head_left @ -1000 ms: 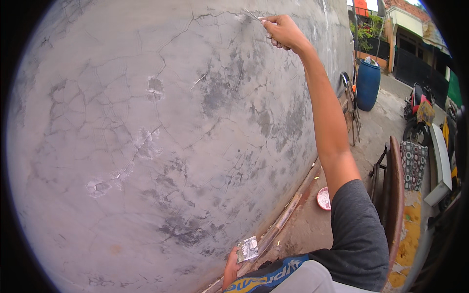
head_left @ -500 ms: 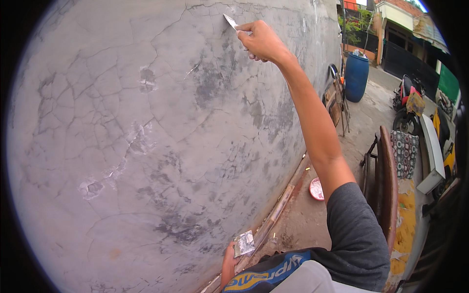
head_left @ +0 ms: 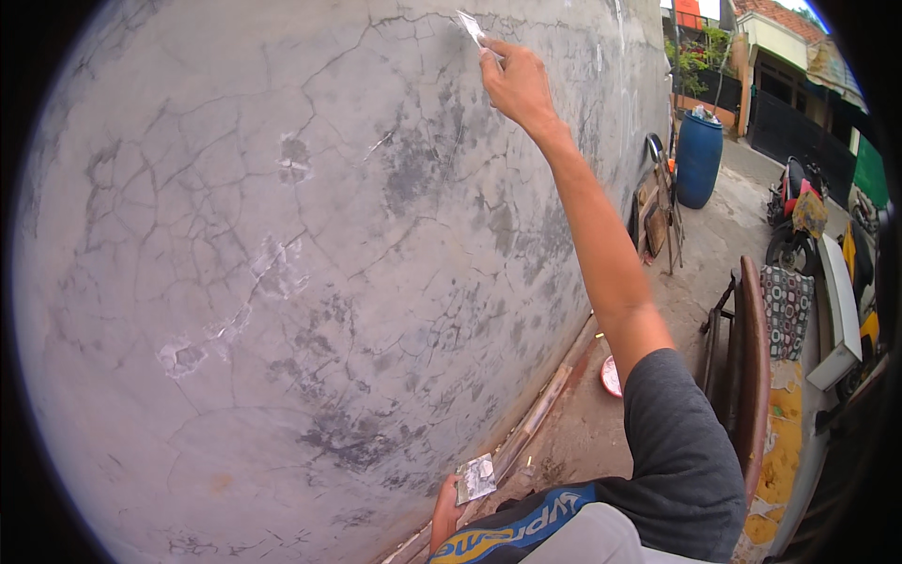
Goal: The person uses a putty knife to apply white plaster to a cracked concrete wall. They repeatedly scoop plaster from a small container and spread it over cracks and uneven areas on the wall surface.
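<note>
A grey plastered wall fills the left and middle, covered with cracks, dark stains and several whitish filled patches. High on it, my right hand is closed around a putty knife, its pale blade at a crack near the top. Whether the blade's edge presses on the plaster is hard to tell. Low down beside the wall's foot, my left hand grips a small square plate smeared with white putty. Some of its fingers are hidden behind the plate.
A red bowl of white paste sits on the ground, partly behind my right arm. To the right stand a brown wooden bench and a parked motorcycle. Farther off are a blue barrel and boards leaning on the wall.
My right hand has shifted slightly right, and the putty knife's blade has moved up and right along the wall. My left hand still holds the plate. The whole view has shifted a little.
</note>
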Motion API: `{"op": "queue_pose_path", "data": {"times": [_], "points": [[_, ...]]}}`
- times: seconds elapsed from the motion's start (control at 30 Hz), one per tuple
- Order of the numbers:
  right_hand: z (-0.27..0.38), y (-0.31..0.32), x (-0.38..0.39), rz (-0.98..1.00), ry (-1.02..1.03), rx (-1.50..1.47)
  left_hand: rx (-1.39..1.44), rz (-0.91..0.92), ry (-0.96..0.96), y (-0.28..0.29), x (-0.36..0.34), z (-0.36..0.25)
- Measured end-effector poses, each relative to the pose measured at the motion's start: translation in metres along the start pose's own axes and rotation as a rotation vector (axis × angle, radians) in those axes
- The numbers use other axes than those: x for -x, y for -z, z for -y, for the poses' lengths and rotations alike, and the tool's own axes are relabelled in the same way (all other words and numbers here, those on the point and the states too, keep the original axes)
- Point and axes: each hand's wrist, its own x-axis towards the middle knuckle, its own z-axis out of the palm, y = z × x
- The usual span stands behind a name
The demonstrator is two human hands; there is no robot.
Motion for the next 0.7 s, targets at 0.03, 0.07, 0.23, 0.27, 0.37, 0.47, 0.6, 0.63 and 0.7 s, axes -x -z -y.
{"op": "queue_pose_path", "data": {"times": [0.03, 0.07, 0.23, 0.27, 0.37, 0.47, 0.6, 0.63, 0.7], "points": [[-0.011, -0.01, -0.001, -0.086, 0.067, -0.006, 0.014, 0.018, 0.005, 0.007, -0.005, 0.006], [-0.014, -0.019, 0.0, -0.109, 0.08, 0.005, 0.076, 0.008, 0.036, 0.012, -0.007, 0.008], [0.006, -0.037, 0.007, -0.082, 0.044, 0.158, 0.22, -0.015, 0.098, 0.029, -0.016, 0.012], [0.006, -0.033, 0.006, -0.067, 0.076, 0.175, 0.158, -0.048, 0.065, 0.023, -0.018, 0.008], [0.007, -0.024, 0.025, 0.089, 0.075, 0.146, 0.038, -0.126, 0.034, -0.024, 0.011, -0.012], [0.022, 0.025, 0.026, 0.265, -0.038, 0.012, -0.018, -0.084, 0.061, -0.043, 0.008, -0.024], [0.019, 0.048, 0.003, 0.266, -0.205, -0.086, -0.008, -0.035, 0.081, -0.045, -0.008, -0.019], [0.02, 0.051, -0.009, 0.248, -0.232, -0.081, 0.014, 0.018, 0.071, -0.042, -0.017, -0.017], [0.011, 0.048, -0.033, 0.264, -0.248, -0.107, 0.01, -0.021, 0.036, -0.05, -0.01, -0.016]]}}
